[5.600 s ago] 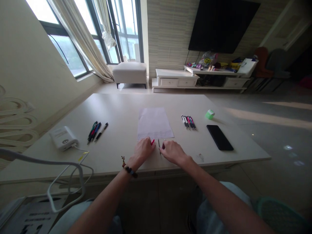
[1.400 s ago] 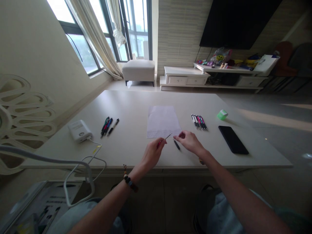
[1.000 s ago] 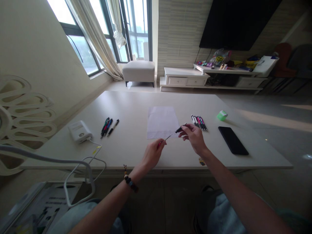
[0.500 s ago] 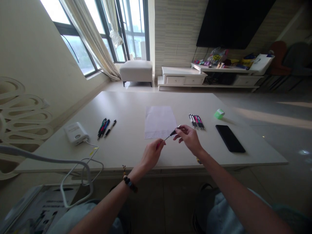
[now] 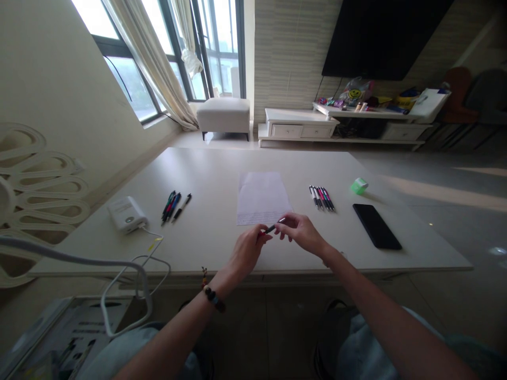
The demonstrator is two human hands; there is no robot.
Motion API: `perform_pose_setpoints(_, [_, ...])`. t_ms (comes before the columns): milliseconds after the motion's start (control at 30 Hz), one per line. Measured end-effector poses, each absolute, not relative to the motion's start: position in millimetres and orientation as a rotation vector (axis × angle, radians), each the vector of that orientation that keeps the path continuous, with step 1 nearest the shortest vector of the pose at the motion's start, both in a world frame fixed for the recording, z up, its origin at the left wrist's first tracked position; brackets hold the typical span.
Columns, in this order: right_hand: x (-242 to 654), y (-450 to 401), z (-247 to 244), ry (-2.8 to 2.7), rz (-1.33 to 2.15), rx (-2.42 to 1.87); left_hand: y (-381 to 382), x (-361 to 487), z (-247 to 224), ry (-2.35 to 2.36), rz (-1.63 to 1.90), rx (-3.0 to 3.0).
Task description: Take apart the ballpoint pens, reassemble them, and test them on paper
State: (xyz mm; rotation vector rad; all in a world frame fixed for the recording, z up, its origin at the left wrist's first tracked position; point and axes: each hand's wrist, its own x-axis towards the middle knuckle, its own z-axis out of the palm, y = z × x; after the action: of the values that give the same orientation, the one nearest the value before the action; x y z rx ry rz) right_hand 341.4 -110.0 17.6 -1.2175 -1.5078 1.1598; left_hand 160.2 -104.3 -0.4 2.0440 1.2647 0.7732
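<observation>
My left hand pinches the red part of a pen, mostly hidden by its fingers. From there the pen's black grip section points up and right toward a silvery tip. My right hand holds this front part between thumb and fingertips. The two parts meet or nearly meet; whether they are joined I cannot tell. Just beyond my hands lies a white paper sheet with lines of writing along its near edge. A row of pens rests to its right, and several darker pens lie to its left.
A black phone and a green-and-white small container are on the right of the white table. At left stands a white box-shaped device with a cable running over the table's front edge.
My right hand has moved down and left, bringing the black grip section up to my left hand. The thin rod that showed between the two parts is now out of sight.
</observation>
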Motion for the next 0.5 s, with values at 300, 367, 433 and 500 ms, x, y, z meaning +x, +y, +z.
perform_pose_setpoints(300, [346.4, -113.3, 14.9, -1.608, 1.238, -1.269, -107.1, 156.5, -0.9, 1.187, 0.803, 2.341])
perform_pose_setpoints(367, [345.6, -113.9, 12.0, -1.595, 1.251, -1.319, -107.4, 156.0, -0.3, 1.208, 0.759, 2.387])
perform_pose_setpoints(433, [346.6, -113.6, 11.7, -1.615, 1.274, -1.335, -107.6, 155.7, 0.5, 1.243, 0.734, 2.407])
perform_pose_setpoints(500, [349.0, -112.2, 14.2, -1.631, 1.288, -1.3, -107.5, 155.9, 1.3, 1.264, 0.729, 2.417])
